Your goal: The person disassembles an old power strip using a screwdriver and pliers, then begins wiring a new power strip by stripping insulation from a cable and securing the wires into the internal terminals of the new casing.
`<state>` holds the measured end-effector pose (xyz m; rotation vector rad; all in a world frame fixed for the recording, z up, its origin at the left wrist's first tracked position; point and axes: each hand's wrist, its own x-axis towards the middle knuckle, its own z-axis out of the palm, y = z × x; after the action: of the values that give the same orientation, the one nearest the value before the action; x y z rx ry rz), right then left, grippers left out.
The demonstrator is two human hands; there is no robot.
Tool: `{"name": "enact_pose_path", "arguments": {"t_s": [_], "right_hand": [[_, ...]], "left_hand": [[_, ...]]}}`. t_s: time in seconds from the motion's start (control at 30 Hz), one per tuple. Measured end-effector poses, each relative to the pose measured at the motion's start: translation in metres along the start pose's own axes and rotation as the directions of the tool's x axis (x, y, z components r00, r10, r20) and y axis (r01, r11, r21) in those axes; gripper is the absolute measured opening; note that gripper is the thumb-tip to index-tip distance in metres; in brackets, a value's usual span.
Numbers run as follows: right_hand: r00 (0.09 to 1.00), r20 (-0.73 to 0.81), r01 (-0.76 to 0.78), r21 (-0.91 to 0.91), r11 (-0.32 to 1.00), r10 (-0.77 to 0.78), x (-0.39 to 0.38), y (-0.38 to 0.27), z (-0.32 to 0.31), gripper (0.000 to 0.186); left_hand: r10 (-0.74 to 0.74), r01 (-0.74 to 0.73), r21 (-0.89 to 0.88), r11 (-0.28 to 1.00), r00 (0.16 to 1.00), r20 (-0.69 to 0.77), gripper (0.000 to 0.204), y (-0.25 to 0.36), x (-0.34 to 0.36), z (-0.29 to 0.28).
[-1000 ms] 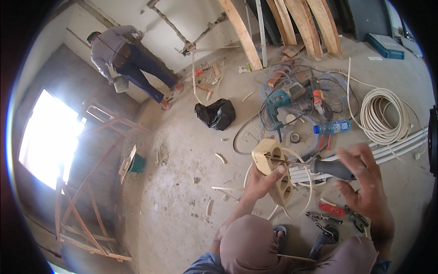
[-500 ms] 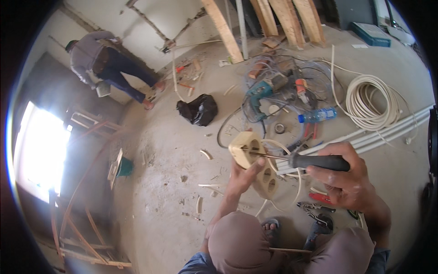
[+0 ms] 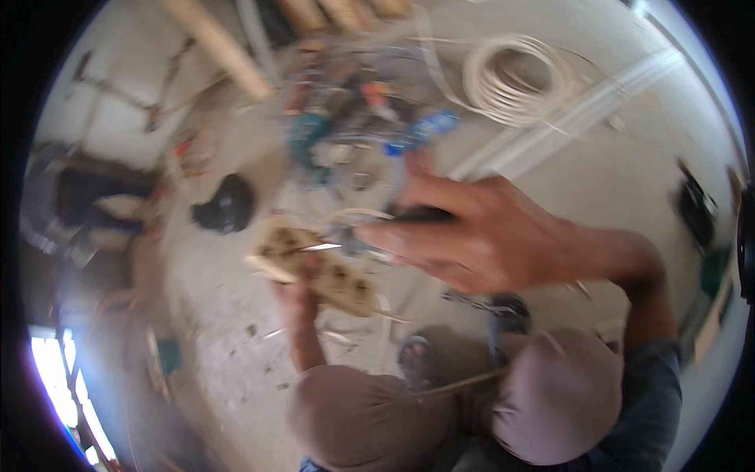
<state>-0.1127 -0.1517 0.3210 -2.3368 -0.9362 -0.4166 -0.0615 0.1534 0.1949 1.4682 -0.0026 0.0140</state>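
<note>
A beige socket strip (image 3: 314, 267) hung above the concrete floor (image 3: 236, 346), gripped from beneath by the left hand (image 3: 299, 295). The right hand (image 3: 480, 236) clasped a dark-handled screwdriver (image 3: 377, 232) — its tip on the strip. Beyond lay a black bag (image 3: 224, 204) and a white cable coil (image 3: 515, 79) — both blurred.

1. Left hand (image 3: 303, 295): raised in front of the knees, forearm rising from below, fingers curled shut around what it holds, blurred.
2. Right hand (image 3: 480, 236): nearer the camera, large in view, back of hand up, fingers stretched leftward, thumb pointing far, palm closed over a dark handle.
3. Right forearm: running from the right, bent at the wrist, dark blue sleeve at the elbow.
4. Knees: bent, near edge, under both hands.
</note>
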Motion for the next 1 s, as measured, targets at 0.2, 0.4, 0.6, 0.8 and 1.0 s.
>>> {"name": "enact_pose_path", "arguments": {"t_s": [0.2, 0.4, 0.6, 0.8, 1.0], "right_hand": [[0.83, -0.38, -0.216, 0.456, 0.864, 0.408, -0.094, 0.048, 0.006, 0.022], [0.515, 0.254, -0.844, 0.313, 0.435, 0.819, -0.226, 0.133, 0.117, 0.015], [0.652, -0.11, -0.757, -0.035, 0.652, 0.75, -0.287, 0.183, 0.218, 0.031], [0.631, 0.02, -0.774, 0.08, 0.628, 0.775, -0.259, 0.172, 0.208, 0.024], [0.704, 0.122, -0.593, 0.642, 0.486, 0.699, -0.138, 0.113, 0.18, 0.016]], "left_hand": [[0.064, -0.087, 0.063, 0.994, 0.95, 0.305, 0.08, 0.005, 0.013, -0.032], [-0.089, 0.171, -0.158, 0.973, 0.901, 0.424, 0.09, -0.054, -0.028, 0.022], [-0.082, 0.195, -0.423, 0.885, 0.959, 0.271, 0.086, -0.043, 0.005, -0.01], [-0.148, 0.253, -0.533, 0.807, 0.961, 0.233, 0.092, -0.032, 0.006, -0.001], [-0.08, 0.178, -0.456, 0.872, 0.971, 0.227, 0.091, -0.041, -0.004, -0.002]]}}
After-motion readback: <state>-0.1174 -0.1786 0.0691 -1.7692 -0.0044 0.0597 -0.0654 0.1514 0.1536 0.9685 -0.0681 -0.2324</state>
